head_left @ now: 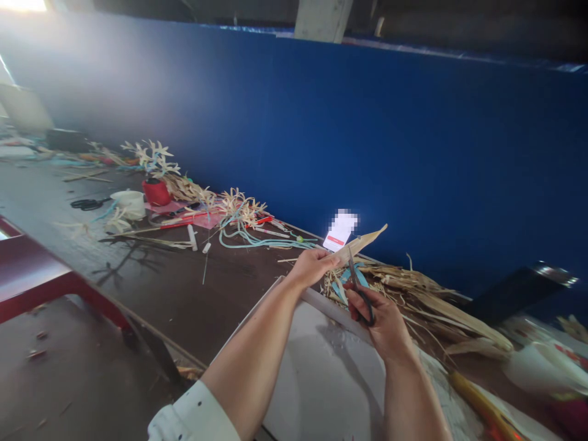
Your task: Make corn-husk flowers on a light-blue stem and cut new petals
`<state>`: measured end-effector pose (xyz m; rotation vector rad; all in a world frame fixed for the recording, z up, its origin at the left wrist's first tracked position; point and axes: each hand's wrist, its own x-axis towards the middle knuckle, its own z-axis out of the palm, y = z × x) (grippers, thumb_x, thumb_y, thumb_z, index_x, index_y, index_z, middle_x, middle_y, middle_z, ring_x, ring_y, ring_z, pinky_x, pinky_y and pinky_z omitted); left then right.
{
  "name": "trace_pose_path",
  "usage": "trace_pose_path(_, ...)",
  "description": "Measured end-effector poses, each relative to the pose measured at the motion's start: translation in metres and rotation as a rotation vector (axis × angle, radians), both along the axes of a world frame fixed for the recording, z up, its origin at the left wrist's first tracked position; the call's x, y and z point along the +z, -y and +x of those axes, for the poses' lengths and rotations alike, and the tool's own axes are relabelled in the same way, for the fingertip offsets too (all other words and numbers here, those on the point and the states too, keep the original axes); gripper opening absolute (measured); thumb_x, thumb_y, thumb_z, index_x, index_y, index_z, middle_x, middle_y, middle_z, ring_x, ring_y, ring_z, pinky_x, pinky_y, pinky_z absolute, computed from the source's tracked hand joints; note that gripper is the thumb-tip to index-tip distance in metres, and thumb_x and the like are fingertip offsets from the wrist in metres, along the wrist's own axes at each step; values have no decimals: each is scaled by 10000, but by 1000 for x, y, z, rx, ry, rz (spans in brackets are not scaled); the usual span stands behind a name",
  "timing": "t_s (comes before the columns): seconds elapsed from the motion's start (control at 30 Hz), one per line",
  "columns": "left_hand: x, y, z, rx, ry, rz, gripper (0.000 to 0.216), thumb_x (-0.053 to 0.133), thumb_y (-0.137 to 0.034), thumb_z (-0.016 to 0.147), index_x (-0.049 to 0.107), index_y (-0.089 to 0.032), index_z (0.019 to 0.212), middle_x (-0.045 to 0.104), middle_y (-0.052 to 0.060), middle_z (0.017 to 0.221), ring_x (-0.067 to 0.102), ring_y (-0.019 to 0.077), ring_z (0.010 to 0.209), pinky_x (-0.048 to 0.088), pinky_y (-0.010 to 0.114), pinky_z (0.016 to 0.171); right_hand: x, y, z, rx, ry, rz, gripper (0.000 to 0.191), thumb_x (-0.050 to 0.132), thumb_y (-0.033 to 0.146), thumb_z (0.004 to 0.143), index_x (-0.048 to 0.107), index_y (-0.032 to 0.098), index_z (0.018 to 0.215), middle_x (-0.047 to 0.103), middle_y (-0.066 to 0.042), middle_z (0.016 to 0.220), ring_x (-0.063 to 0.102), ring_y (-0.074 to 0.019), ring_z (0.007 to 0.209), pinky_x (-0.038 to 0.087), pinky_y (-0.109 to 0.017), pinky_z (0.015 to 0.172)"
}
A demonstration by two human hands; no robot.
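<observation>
My left hand (pixel 312 264) pinches one end of a dried, tan husk strip (pixel 365 239), which points up and to the right. My right hand (pixel 382 318) is closed round the red and black handles of a pair of scissors (pixel 356 278). The blades reach up to the strip, close to my left fingers. Under both hands lies a pile of dried husks (pixel 427 297) with a blue ribbon (pixel 344 278) among them. A white board (pixel 316 367) lies beneath my forearms.
A long dark table (pixel 184 282) runs along a blue wall (pixel 413 153). Further left lie straw flowers (pixel 154 156), a red cup (pixel 156 192), a white bowl (pixel 130 202), teal cords (pixel 257 242), black scissors (pixel 87 203) and a white card (pixel 339 233). A red stool (pixel 41 275) stands at left.
</observation>
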<state>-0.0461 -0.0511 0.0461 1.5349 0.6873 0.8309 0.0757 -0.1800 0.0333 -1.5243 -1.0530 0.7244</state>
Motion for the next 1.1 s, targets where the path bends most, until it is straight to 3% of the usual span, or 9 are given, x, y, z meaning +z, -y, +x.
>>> trace_pose_path(0.63,-6,-4,3,108,153,-81,400,619,-528,681,637,-137,760,442,-42,540,326,67,482,246,222,500,3,1,-5,-3,-25,-13,423,712,489,670,699,154,929,517,6,535,440,-94,482,323,-227,447)
trace_pose_path(1.1,-4,-6,3,96,170,-134,419,633,-561,660,539,-153,671,386,-56,526,301,47,414,216,215,426,6,2,-7,-46,-45,-8,480,737,509,617,712,146,930,518,-4,525,440,-110,477,337,-249,448)
